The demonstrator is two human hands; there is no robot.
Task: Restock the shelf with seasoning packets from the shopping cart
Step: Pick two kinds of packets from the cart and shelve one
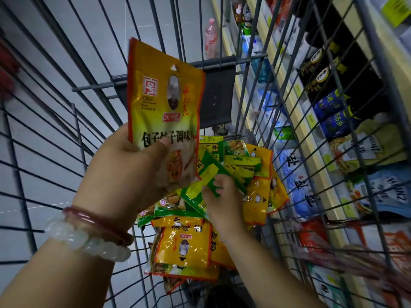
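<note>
While our left hand (124, 161) pinches one yellow packet (164, 112) above the cart (222, 61), our right hand's (220, 196) fingers should pinch a single green packet (209, 174) by its edge.

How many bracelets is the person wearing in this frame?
2, both on the wrist of the left hand: a dark red bangle nearer the hand, and a white beaded bracelet just behind it. No bracelet shows on the visible right forearm.

left wrist: dark red bangle (97, 225) | white beaded bracelet (89, 243) | both forearms bare, no sleeves
</note>
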